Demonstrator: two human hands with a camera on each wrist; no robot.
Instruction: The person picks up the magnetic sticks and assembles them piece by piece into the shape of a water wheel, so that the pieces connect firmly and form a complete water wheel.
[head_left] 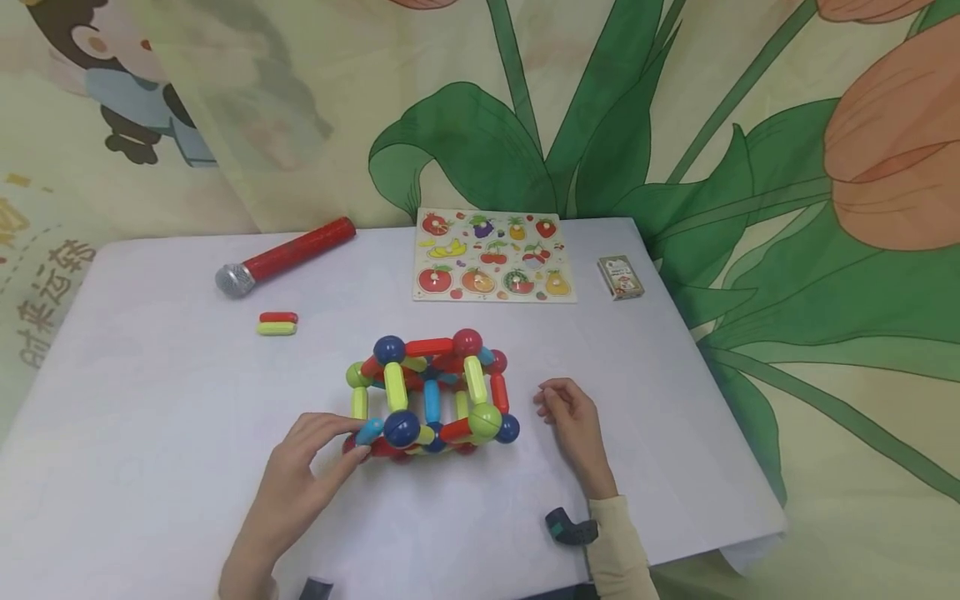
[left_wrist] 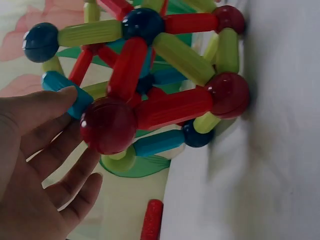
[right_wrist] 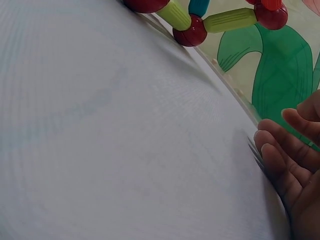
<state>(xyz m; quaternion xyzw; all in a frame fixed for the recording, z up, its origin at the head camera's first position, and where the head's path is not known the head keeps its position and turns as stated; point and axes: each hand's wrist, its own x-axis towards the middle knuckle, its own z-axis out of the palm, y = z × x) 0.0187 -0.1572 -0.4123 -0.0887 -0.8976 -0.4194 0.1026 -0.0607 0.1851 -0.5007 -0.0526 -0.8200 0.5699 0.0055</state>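
Note:
A frame of coloured balls and rods stands on the white table, with a yellow-green rod, a red rod and a dark blue ball among its parts. At its near left corner my left hand pinches a blue rod between thumb and fingers. In the left wrist view that blue rod lies under the thumb, close beside a dark red ball. My right hand rests on the table right of the frame, its fingers loosely curled around nothing.
Two loose rods, red and yellow-green, lie to the left. Behind them is a red microphone. A fruit puzzle board lies at the back, and a small card box sits right of it. Patterned cloth hangs behind the table.

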